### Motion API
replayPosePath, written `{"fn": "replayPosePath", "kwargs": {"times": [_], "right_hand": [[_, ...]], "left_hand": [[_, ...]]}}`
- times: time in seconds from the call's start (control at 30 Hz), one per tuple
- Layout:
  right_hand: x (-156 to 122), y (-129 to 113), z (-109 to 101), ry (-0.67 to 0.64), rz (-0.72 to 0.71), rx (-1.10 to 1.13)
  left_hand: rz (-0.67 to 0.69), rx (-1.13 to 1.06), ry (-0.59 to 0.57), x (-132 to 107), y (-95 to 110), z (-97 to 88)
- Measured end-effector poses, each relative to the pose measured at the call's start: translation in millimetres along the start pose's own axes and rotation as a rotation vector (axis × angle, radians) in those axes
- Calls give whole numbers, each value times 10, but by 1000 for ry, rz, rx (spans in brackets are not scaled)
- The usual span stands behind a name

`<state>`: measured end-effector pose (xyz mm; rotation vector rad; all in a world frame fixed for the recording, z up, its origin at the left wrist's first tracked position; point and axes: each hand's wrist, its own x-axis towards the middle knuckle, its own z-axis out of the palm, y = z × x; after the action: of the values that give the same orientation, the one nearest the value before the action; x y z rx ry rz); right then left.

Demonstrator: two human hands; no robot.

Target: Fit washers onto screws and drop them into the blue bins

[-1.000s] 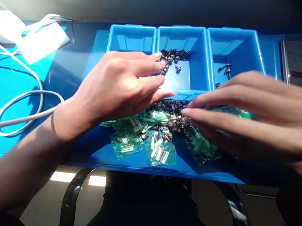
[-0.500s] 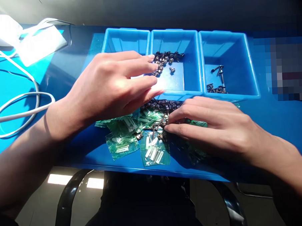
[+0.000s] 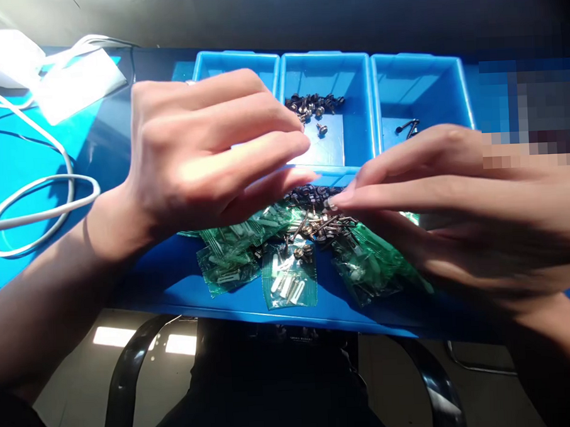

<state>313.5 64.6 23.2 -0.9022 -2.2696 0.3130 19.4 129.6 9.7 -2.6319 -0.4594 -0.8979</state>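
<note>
My left hand hovers over the blue table, fingers stretched out to the right, nothing visible in it. My right hand reaches in from the right with fingers extended, its fingertips at a pile of small dark screws. Green plastic bags of white plugs lie around and under that pile. Behind stand three blue bins: the left bin is mostly hidden by my left hand, the middle bin holds several screws, and the right bin holds a few longer screws.
A white cable loops on the table at the left, with a white adapter behind it. The table's front edge runs just below the bags. A dark chair frame shows under the table. A blurred patch covers the far right.
Both hands have risen off the pile. My left hand lifted up over the left bin; my right hand came up from the bags, uncovering those on the right.
</note>
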Motion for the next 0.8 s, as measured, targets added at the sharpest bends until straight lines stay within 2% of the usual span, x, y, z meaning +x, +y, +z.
{"fn": "replayPosePath", "kwargs": {"times": [0.03,0.1,0.17,0.27,0.37,0.43,0.53,0.7,0.77,0.8], "right_hand": [[2,-8,-7,37,19,38],[-21,-15,5,113,62,81],[-62,-19,27,111,99,81],[-88,-28,32,30,143,87],[-45,-29,14,-62,147,99],[-4,-18,17,-113,149,102],[31,14,59,-114,137,109],[15,38,152,-4,115,134],[3,16,180,102,133,168],[-1,-1,190,151,147,183]], "left_hand": [[44,-15,-26,21,40,-57],[-7,-43,-137,66,114,-161],[28,-49,-150,100,162,-208],[94,-34,-95,124,193,-163],[48,-8,-1,125,212,-97],[50,16,12,118,212,-91],[96,31,-9,97,189,-101],[83,3,42,88,248,-79],[52,-3,24,109,324,-108],[11,-10,-37,121,359,-133]]}}
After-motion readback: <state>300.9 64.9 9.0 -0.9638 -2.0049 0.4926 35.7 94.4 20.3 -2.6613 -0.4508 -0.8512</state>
